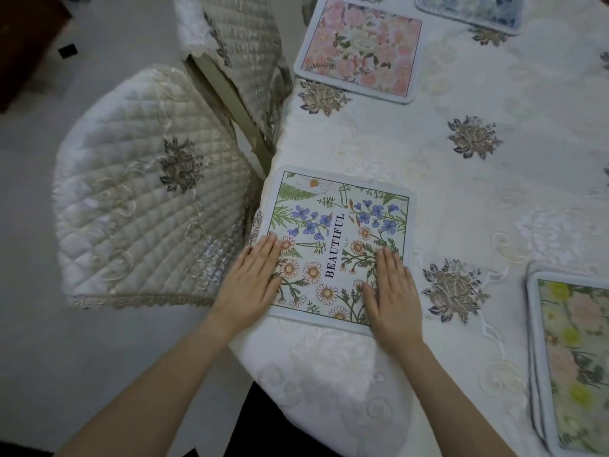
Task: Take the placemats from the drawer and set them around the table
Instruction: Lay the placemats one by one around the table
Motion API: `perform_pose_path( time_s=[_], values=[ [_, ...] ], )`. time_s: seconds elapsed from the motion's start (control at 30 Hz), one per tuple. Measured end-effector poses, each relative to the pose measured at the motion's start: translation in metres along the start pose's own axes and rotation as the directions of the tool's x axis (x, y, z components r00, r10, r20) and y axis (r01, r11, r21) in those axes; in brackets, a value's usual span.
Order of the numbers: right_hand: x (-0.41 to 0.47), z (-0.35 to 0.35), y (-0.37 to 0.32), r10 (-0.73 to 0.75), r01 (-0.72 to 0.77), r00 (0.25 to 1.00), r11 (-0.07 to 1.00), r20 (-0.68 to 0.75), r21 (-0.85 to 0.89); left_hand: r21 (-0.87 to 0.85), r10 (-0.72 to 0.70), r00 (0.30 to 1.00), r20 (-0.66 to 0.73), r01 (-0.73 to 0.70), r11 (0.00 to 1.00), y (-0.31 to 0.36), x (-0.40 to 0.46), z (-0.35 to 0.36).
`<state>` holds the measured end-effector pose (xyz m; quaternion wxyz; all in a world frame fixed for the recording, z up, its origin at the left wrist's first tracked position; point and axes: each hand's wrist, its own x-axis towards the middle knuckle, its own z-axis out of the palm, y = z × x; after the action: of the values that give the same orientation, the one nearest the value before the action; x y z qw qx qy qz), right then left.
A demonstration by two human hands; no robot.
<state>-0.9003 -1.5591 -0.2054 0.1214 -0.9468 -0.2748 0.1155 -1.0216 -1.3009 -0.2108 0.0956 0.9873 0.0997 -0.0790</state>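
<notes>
Both grips released: left hand and right hand pressed flat on daisy placemat at worktop near-left edge. Quilted chair left, pale floor.

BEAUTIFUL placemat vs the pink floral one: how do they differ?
The BEAUTIFUL placemat shows daisies, blue flowers and lettering on white; the pink floral placemat is filled with pink blooms. The left hand and right hand press flat on the BEAUTIFUL placemat; nothing touches the pink floral placemat. The first lies nearer the person, the second further along the same table edge. Both are rectangular with pale borders and lie flat on the tablecloth.
</notes>
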Motion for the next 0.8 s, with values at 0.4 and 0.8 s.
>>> perform_pose_path(
  time_s=[0.4, 0.8],
  values=[
    [0.007, -0.079, -0.010, -0.007, 0.001, 1.000, 0.984, 0.029, 0.181, -0.147, 0.003, 0.993, -0.119, -0.020, 0.989, 0.052, 0.013, -0.101],
    [-0.119, -0.155, -0.023, -0.044, 0.084, 0.954, 0.989, -0.296, 0.123, -0.171, 0.174, 0.918, -0.357, -0.247, 0.954, 0.116, -0.082, -0.161]
  ],
)
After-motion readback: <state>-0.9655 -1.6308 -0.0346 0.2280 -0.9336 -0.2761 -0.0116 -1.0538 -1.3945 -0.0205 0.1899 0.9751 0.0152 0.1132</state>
